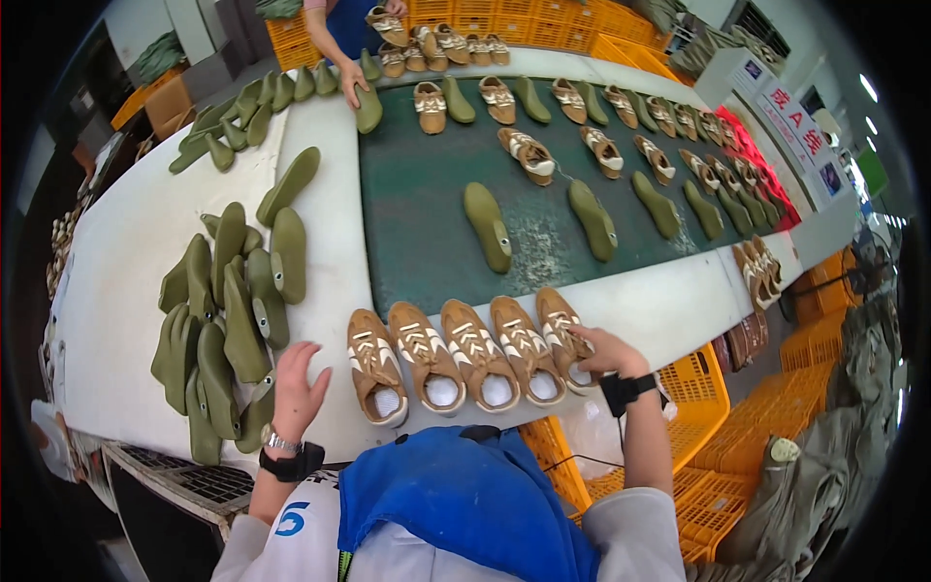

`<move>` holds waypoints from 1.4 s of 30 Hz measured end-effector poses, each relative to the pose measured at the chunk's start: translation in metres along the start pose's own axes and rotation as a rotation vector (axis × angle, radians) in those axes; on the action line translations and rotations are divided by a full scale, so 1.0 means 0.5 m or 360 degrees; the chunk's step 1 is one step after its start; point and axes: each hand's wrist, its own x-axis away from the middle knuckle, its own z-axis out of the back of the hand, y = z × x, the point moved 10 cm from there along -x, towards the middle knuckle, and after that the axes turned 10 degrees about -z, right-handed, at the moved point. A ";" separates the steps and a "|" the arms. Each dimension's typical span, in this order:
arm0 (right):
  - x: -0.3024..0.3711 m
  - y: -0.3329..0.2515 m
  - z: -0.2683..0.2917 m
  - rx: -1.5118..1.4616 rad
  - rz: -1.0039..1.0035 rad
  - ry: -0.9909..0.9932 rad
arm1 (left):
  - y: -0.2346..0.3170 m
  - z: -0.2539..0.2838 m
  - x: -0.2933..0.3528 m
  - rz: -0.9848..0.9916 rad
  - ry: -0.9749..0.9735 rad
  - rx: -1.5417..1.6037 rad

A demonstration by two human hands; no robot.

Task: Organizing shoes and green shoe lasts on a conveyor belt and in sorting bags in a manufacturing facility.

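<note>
Several brown sneakers with white stripes and laces stand in a row at the table's near edge, toes pointing away from me. My right hand [613, 353] grips the rightmost sneaker [557, 325] at its collar, fingers on its upper side. My left hand [299, 386] is raised over the table between the leftmost sneaker [372, 361] and a heap of green shoe lasts [244, 325]. Its fingers are stretched out, the thumb apart, with nothing in them. Some lasts close to that hand show metal-ringed holes.
A dark green conveyor belt [427, 218] carries rows of sneakers and lasts. Across it, another person's hand [353, 81] holds a last [369, 109]; more sneakers [444, 47] stand nearby. Lasts [233, 114] lie far left. A yellow crate [700, 393] sits below the table beside my right arm.
</note>
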 end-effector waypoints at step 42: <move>0.281 -0.339 0.004 -0.0725 0.0926 0.0943 | 0.413 -0.130 -0.162 -0.0647 -0.0080 0.0672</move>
